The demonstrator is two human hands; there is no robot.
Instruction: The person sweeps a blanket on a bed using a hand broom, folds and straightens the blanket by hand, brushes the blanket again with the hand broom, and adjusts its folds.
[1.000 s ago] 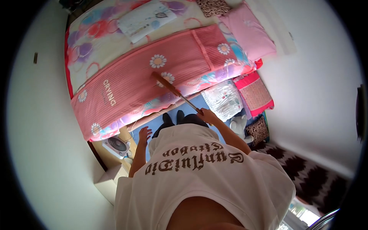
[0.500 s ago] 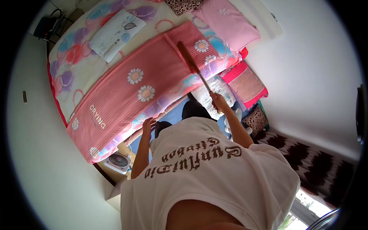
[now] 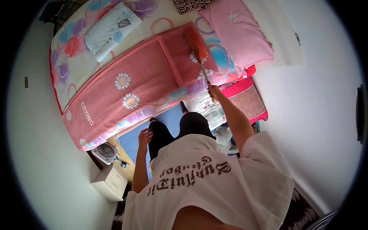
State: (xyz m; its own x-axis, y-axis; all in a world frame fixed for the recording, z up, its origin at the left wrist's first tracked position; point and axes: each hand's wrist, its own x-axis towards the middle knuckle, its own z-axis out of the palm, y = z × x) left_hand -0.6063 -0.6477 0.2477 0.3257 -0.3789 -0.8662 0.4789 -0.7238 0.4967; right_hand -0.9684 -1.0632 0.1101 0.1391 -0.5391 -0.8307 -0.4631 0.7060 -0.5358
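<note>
My right hand (image 3: 213,92) is wrapped round the handle of a long brush (image 3: 202,67). The brush's reddish-brown head is blurred and lies over the right end of the pink blanket (image 3: 147,76), near a daisy print. My left hand (image 3: 145,137) hangs beside my left thigh, its fingers partly spread and nothing seen in them. Under the blanket is a patterned bed sheet (image 3: 153,25). Whether the bristles touch the blanket I cannot tell.
A pink pillow (image 3: 239,34) and a folded white cloth (image 3: 113,30) lie on the bed. Right of my legs are a folded red-edged textile (image 3: 247,100) and a white cloth (image 3: 207,109). A fan (image 3: 105,152) and a small cabinet (image 3: 111,183) stand at left.
The brush has swung from the blanket's middle to its right end with my right hand. My left hand has dropped away from the bed edge. The view has shifted, and my legs are now further apart.
</note>
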